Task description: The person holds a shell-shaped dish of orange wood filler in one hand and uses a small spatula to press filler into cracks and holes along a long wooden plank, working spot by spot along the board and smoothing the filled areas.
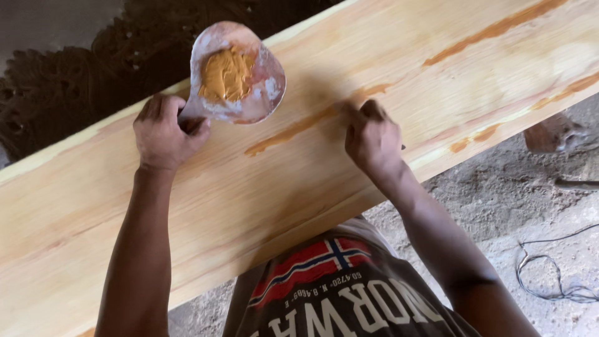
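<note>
Pale wood plank (262,206): putty-loaded dish (237,72) is gripped by left hand (165,131); filler streak (293,130) is pressed by closed right hand (372,138).

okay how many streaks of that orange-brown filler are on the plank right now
4 streaks on the wooden plank: one long streak beside the right hand, one at top right, one at the right edge, one short patch below it. The hand may hide more.
</note>
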